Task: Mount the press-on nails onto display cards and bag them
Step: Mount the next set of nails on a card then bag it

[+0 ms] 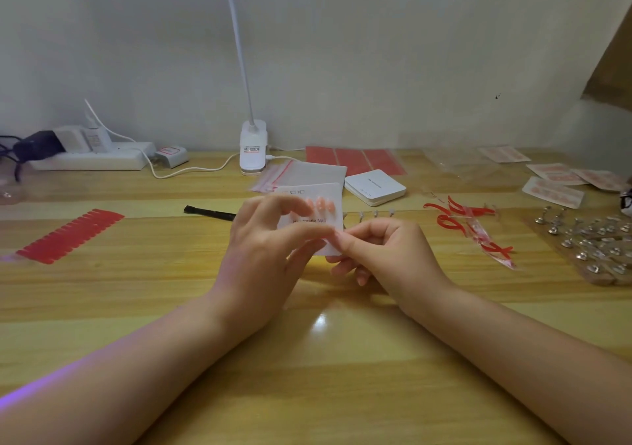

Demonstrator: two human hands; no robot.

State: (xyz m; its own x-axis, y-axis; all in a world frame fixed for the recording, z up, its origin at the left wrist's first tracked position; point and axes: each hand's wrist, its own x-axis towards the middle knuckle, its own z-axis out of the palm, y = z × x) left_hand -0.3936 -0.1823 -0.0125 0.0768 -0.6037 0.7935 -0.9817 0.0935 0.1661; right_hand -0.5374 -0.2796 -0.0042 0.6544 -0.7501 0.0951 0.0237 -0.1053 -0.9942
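- The mounting step looks to be in hand: a white display card (316,220), printed "Handmade Nail", is held upright just above the counter (136,294), near its middle.
- The left hand (265,246) holds the card's left side, thumb and curled fingers (294,205) around it; its fingertips are blurred over a row of pink press-on nails (319,203) near the card's top.
- The right hand (383,249) pinches the card's lower right corner between thumb and bent forefinger.
- About four nails show on the card; blur hides an exact count.
- Judging from this, the next move calls for pressing each nail flat, then sliding the card into one zip bag from the stack (301,172) behind it.
- Counted: one card in hand, about four finished carded sets (554,184) at far right, one red sticker sheet (70,236) at left, one clip lamp (252,147), four small nail stands (367,214) just beyond the right hand.
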